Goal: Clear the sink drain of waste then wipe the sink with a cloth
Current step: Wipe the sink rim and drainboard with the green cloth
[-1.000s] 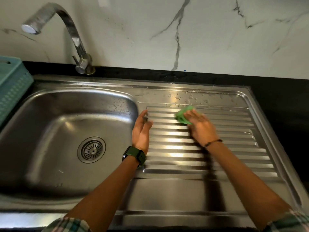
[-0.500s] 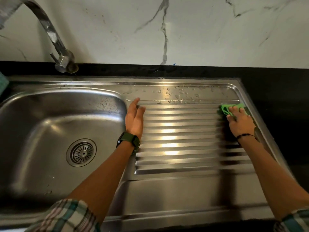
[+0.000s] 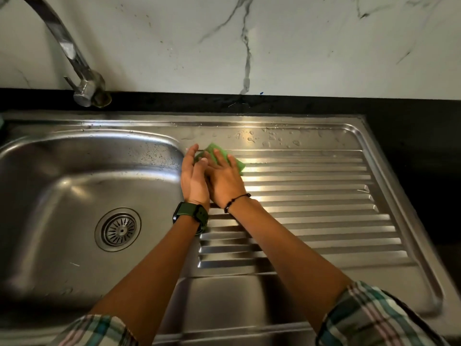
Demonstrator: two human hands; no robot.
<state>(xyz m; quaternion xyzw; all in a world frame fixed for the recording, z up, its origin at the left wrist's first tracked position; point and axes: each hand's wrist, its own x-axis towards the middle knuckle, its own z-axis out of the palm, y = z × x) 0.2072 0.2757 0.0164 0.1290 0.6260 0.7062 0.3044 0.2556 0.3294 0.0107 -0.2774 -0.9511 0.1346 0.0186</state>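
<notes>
A green cloth lies at the far left end of the ribbed drainboard, under my right hand, which presses it flat with straight fingers. My left hand stands on its edge right beside it, fingers straight, on the ridge between the drainboard and the steel sink basin. The two hands touch. The round drain strainer sits in the basin floor with nothing showing on it.
A chrome tap rises at the back left. Water drops dot the flat strip behind the ribs. Black counter surrounds the sink, with a marble wall behind it.
My right hand has swept the green cloth from the right end of the drainboard back to its left end, up against my left hand. My left hand has stayed put.
</notes>
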